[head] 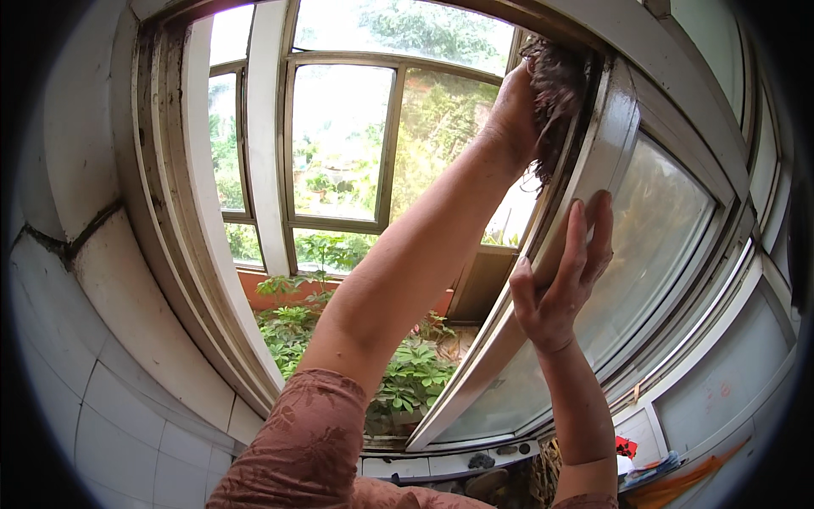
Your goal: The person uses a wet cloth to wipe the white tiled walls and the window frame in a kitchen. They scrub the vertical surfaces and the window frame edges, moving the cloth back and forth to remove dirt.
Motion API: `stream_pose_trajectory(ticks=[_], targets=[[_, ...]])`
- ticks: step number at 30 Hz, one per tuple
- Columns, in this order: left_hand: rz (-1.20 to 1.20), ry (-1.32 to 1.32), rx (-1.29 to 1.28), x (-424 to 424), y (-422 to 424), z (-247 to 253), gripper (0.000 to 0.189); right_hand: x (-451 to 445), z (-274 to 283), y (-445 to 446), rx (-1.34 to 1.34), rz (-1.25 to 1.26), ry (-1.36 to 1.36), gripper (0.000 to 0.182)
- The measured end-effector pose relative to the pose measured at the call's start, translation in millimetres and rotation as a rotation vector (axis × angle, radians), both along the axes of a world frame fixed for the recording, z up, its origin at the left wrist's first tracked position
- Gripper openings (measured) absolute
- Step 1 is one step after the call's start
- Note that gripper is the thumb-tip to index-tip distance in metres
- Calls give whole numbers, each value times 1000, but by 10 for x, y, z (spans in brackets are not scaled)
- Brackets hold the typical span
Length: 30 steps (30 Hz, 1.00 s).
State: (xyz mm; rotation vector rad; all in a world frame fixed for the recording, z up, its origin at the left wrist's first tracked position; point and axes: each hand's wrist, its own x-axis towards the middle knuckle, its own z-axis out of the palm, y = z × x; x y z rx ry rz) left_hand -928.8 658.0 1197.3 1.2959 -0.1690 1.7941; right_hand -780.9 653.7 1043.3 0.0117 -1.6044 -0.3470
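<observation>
My left hand (516, 105) is raised high, pressing a dark, wet-looking shaggy rag (556, 95) against the upper edge of a sliding window's frame. The rag hides most of its fingers. Lower down, my right hand (563, 273) rests on the pale metal stile (604, 143) of the sliding glass sash (661, 203), thumb and fingers apart. The outer window frame (166, 191) has dark grime in its tracks at the left. My left forearm crosses the opening between the frame and the sash.
Leafy green plants (413, 369) grow beyond the opening, before a second row of windows (343, 143). White tiles (121, 394) line the wall at left. Dark lumps (481, 460) lie on the tiled sill below. An orange cloth (687, 477) and a red item (626, 446) are at lower right.
</observation>
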Motion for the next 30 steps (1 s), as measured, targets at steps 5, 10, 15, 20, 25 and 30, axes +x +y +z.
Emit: stream_pose_trajectory(ticks=[5, 10, 15, 20, 25, 30], targets=[[58, -76, 49, -107, -240, -107, 26, -5, -12, 2, 8, 21, 9, 75], [432, -92, 112, -173, -598, -269, 46, 5, -4, -52, -4, 44, -25, 76], [605, 162, 445, -326, -1199, -606, 41, -13, -58, -57, -47, 55, -29, 78], [544, 48, -14, -283, -1600, -1138, 47, 108, -25, -73, -43, 4, 15, 77], [432, -138, -155, -276, -1941, -1657, 52, 35, -56, -108, -52, 17, 26, 76], [439, -155, -102, -129, -2176, -1844, 43, 71, -63, -87, -56, 28, 36, 78]])
